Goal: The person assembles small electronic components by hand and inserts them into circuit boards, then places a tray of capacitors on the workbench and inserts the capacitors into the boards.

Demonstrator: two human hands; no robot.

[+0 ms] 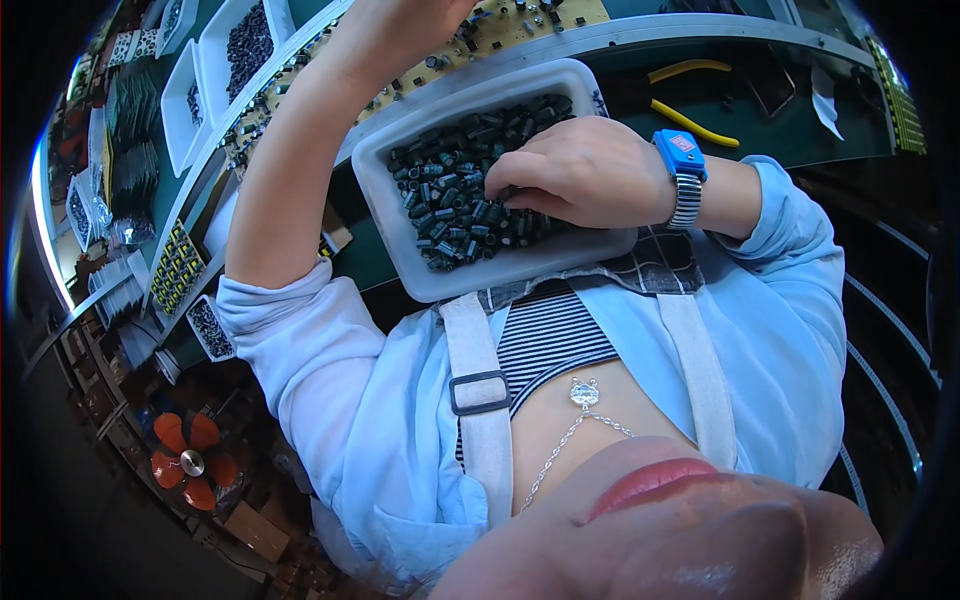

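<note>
A white plastic tray (400,262) in front of me holds a heap of small dark-green cylindrical capacitors (455,200). My right hand (590,175) reaches into it from the right, fingers curled together among the parts. Whether a capacitor is pinched there is hidden. A blue wrist strap (681,155) with a metal band circles that wrist. My left arm stretches up past the tray's left side, and my left hand (410,28) is over the tan circuit board (545,22), its fingers cut off by the top edge. Small components stand upright on the board.
A curved metal rail (700,28) runs behind the tray. Yellow-handled pliers (695,123) and a white paper scrap (826,100) lie at the right. White bins (183,130) of small dark parts stand at the left, beside a yellow-dotted panel (177,268). An orange fan (192,460) is lower left.
</note>
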